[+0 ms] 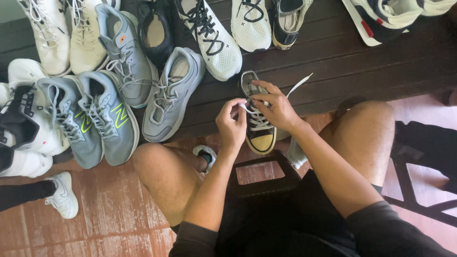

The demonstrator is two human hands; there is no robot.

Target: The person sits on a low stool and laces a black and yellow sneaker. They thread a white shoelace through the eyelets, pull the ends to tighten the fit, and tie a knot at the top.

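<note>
**Lacing a black sneaker at the bench edge**

Seated on a dark stool [261, 172], knees apart, both hands close together over a black sneaker [257, 124] with a cream toe cap. Sneaker lying at the near edge of the dark bench [342, 62], long axis running away from the body, slightly tilted; toe toward the body and hanging past the edge, heel and opening toward the far side. Left hand [232, 124] pinching a white lace [245, 107] beside the sneaker's left flank, fingers closed on it. Right hand [276, 107] across the tongue area, fingertips closed on the lace too; a free lace end [300, 84] trailing up and right over the bench. Just left, a grey trainer [170, 95]; beyond it more grey trainers and white shoes [209, 33] spread over the bench. Below, red tiled floor [109, 209].
</note>
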